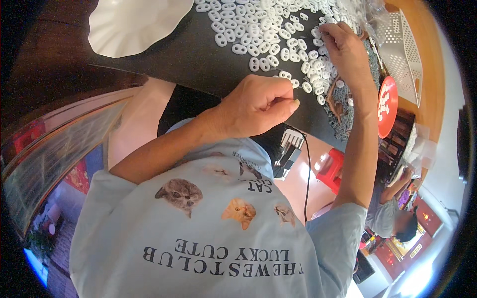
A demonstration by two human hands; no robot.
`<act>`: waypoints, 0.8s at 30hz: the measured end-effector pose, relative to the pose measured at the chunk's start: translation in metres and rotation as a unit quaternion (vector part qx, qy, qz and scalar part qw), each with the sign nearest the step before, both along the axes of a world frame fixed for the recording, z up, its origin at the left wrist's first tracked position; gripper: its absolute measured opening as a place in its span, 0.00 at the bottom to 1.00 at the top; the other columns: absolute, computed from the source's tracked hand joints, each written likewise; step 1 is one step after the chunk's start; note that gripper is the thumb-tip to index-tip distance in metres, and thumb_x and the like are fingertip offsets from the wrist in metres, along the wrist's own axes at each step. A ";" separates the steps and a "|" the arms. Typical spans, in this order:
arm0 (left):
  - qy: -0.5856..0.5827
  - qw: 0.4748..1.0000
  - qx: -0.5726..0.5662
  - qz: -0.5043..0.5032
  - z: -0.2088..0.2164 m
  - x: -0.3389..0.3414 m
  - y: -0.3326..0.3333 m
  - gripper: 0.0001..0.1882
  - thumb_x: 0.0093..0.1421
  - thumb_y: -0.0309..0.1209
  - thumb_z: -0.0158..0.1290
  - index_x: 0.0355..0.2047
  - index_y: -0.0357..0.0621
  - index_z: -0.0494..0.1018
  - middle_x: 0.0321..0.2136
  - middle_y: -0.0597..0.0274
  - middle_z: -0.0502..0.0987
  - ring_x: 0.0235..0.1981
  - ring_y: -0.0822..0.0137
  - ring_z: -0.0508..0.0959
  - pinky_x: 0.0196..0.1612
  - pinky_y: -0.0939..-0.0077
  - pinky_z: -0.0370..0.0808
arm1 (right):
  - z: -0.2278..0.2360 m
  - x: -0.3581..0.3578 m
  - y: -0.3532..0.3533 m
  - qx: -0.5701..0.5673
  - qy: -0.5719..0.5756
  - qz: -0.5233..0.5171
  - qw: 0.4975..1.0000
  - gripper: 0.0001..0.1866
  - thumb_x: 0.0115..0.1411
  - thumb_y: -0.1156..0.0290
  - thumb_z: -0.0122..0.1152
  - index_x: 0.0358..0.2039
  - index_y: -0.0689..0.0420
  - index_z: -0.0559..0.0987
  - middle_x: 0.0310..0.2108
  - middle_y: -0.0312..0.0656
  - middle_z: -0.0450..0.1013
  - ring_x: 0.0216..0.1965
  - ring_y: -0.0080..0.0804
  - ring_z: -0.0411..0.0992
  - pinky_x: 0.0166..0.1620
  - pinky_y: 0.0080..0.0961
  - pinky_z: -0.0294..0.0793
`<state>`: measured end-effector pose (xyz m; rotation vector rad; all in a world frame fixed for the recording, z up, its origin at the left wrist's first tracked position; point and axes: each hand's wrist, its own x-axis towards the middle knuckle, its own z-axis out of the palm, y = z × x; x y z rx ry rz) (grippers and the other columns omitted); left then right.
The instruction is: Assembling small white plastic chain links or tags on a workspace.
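Observation:
Many small white oval plastic pieces with two holes (256, 30) lie spread over the dark tabletop (198, 64). Near the table's front edge, my left hand (261, 107) is closed, thumb against the curled fingers; whatever they may hold is hidden. My right hand (346, 52) reaches to the right side of the spread pieces, its fingers bent together among them. Its fingertips are partly hidden, so I cannot make out what is between them. Beside and under my right wrist lies a heap of small grey pieces (342, 126), with a few white ones on top.
A white scalloped dish (134, 25) stands at the far left. To the right are a red plate (387, 107) with white pieces on it and a white perforated basket (400, 49). A red stool (330, 171) and a black cable (308, 179) are below the table. Another person (392, 218) is at the lower right.

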<state>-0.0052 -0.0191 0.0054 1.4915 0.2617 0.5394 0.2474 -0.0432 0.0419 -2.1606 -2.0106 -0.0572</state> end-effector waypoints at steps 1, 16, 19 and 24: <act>0.000 1.000 0.000 -0.001 0.000 0.000 0.000 0.12 0.59 0.26 0.53 0.21 0.38 0.65 0.15 0.66 0.63 0.17 0.76 0.61 0.19 0.75 0.58 | 0.001 -0.002 0.001 -0.003 -0.001 0.004 1.000 0.08 0.58 0.74 0.55 0.38 0.58 0.77 0.32 0.43 0.71 0.31 0.44 0.72 0.35 0.32 0.70; 0.012 0.999 -0.034 -0.019 -0.001 0.002 -0.002 0.12 0.59 0.26 0.53 0.20 0.38 0.65 0.15 0.70 0.64 0.17 0.81 0.60 0.19 0.80 0.57 | 0.014 -0.015 0.005 0.218 0.024 0.149 0.964 0.08 0.53 0.74 0.51 0.23 0.64 0.76 0.27 0.55 0.73 0.30 0.53 0.74 0.35 0.42 0.74; 0.011 0.999 -0.022 -0.042 -0.004 0.001 -0.003 0.06 0.62 0.26 0.48 0.28 0.39 0.70 0.19 0.70 0.66 0.20 0.81 0.63 0.22 0.83 0.60 | 0.016 -0.014 0.017 -0.031 -0.073 -0.017 0.997 0.08 0.51 0.75 0.51 0.21 0.63 0.77 0.24 0.55 0.74 0.30 0.52 0.76 0.34 0.43 0.75; 0.045 0.991 -0.122 0.008 0.005 0.003 -0.011 0.05 0.62 0.25 0.49 0.29 0.38 0.71 0.21 0.71 0.68 0.21 0.82 0.65 0.24 0.87 0.61 | 0.014 -0.012 0.011 0.004 -0.060 0.005 0.998 0.08 0.50 0.76 0.52 0.21 0.65 0.78 0.25 0.56 0.75 0.29 0.50 0.76 0.33 0.40 0.76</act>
